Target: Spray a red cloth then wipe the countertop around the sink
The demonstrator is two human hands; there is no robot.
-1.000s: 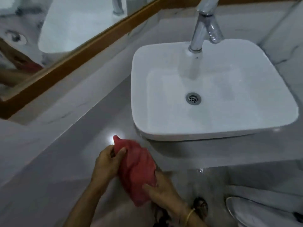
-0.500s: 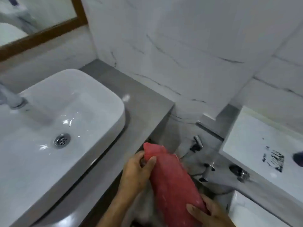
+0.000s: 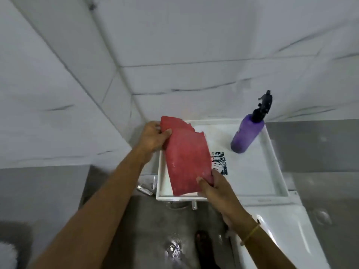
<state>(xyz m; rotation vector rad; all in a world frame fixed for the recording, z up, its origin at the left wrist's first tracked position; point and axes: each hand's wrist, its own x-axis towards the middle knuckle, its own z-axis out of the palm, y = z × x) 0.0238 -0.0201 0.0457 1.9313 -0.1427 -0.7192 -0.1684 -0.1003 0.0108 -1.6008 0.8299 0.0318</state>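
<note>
— What's different from a moment ago?

— I've turned away from the sink; it's out of view now. The spray bottle (image 3: 247, 133) stands ahead on the white cistern lid (image 3: 252, 171), so spraying is my next step, I'd judge.

— And your grip?

— Both hands are closed on the red cloth (image 3: 187, 160). My left hand (image 3: 153, 137) pinches its far end, my right hand (image 3: 215, 188) its near end, stretching it flat above the lid's left part.

— Which way does it run?

— Its long axis goes from the near edge of the lid toward the wall, leaning slightly left. The bottle is well to its right, untouched.
</note>
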